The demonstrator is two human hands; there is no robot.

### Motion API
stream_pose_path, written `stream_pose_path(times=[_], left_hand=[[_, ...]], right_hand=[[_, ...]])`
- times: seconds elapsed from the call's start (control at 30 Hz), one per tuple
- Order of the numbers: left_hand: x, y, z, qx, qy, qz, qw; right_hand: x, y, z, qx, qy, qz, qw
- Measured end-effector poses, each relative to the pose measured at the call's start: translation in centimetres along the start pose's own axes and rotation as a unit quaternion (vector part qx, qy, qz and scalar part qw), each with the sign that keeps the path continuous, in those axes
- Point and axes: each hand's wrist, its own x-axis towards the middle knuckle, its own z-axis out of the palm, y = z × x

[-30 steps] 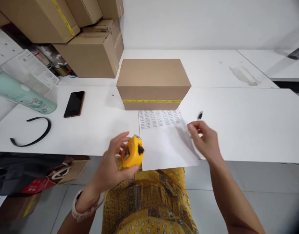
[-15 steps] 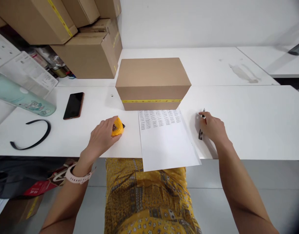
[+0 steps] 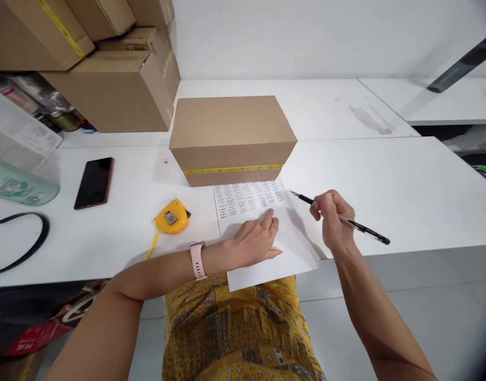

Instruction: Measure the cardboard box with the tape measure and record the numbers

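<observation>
I see my left hand [image 3: 254,241] lying flat, palm down and fingers spread, on the sheet [image 3: 262,233] at the centre of the frame. It grips nothing; it just presses the paper to the table [image 3: 385,185]. A pale watch [image 3: 197,260] sits on that wrist. My right hand [image 3: 332,218], just right of centre, is closed around a pen [image 3: 341,218], which slants from upper left to lower right, its ends sticking out on either side of the fingers. The hand hovers over the right edge of the sheet; I cannot tell whether the pen tip touches anything.

The sheet carries rows of small print along its top, and its lower edge hangs over the table's near edge. Its top edge meets the front of a box [image 3: 231,138] with a yellow strip along the front face, at upper centre. Left of the sheet lies a yellow tape measure [image 3: 172,217], apart from both hands, with a short length of tape trailing toward the table's edge.

Further left is a dark phone [image 3: 93,182], face up. A black band [image 3: 23,244] curves at the left edge, with a pale green bottle [image 3: 18,185] on its side above it. Stacked cartons [image 3: 108,69] fill the upper left corner.
</observation>
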Motion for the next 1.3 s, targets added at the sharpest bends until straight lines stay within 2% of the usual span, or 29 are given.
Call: stream_pose_path(times=[0.07,0.17,0.23,0.3,0.43,0.57,0.73,0.97,1.3], left_hand=[[0.8,0.0,0.2,0.031,-0.013,0.003,0.999],[1.2,-0.2,0.7,0.04,0.005,0.002,0.999],[1.3,-0.3,1.0,0.038,0.015,-0.001,0.999],[1.4,-0.3,1.1,0.043,0.023,0.001,0.999],[1.2,-0.2,0.7,0.049,0.035,0.008,0.998],[0.9,-0.1,0.0,0.05,0.038,0.007,0.998],[1.0,-0.1,0.5,0.048,0.055,0.007,0.997],[1.4,-0.2,1.5,0.032,0.058,0.007,0.998],[1.3,-0.2,1.5,0.038,0.069,0.006,0.997]], right_hand=[[0.3,0.4,1.0,0.039,-0.055,0.034,0.997],[1.2,0.9,2.2,0.081,-0.163,0.116,0.977],[1.8,1.2,3.0,0.073,-0.183,0.153,0.968],[2.4,1.6,3.7,0.053,-0.164,0.156,0.973],[3.0,2.4,4.7,0.027,-0.132,0.103,0.986],[3.3,3.0,4.8,0.023,-0.134,0.099,0.986],[3.5,3.5,4.8,-0.021,-0.096,0.03,0.995],[3.2,3.5,4.9,-0.041,-0.117,0.029,0.992],[3.1,3.7,4.8,-0.037,-0.129,0.024,0.991]])
